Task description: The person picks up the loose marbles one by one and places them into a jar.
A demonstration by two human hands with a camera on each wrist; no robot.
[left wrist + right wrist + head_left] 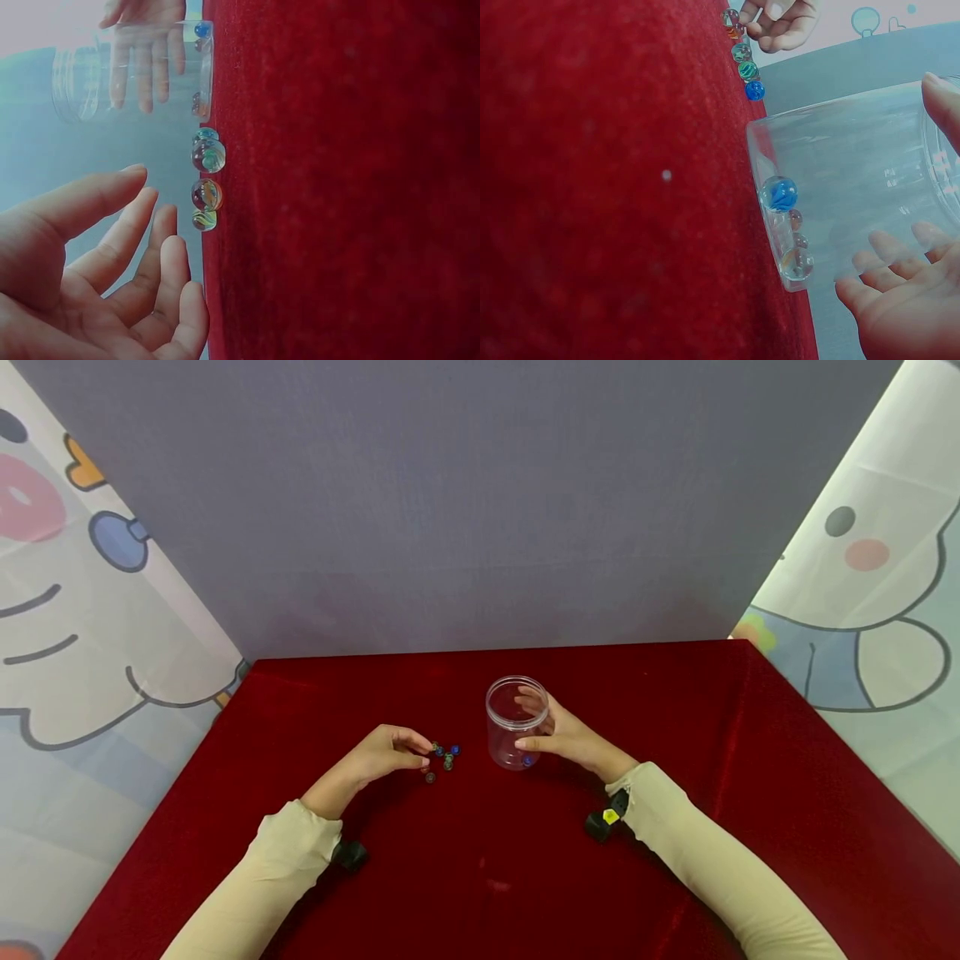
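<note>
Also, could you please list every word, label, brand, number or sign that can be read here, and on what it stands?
None: no text can be read in any view.
Clear jar: no label on the wall that shows.
Marbles: only coloured swirls.
Side panels: cartoon drawings, no lettering visible.
Yellow patch on one black wrist device: too small to tell whether anything is written.

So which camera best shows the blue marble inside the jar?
The right wrist view: the blue marble looks large there, its swirl visible through the jar. The head view shows only a small blue spot; the left wrist view, a small ball near the jar's base.
</note>
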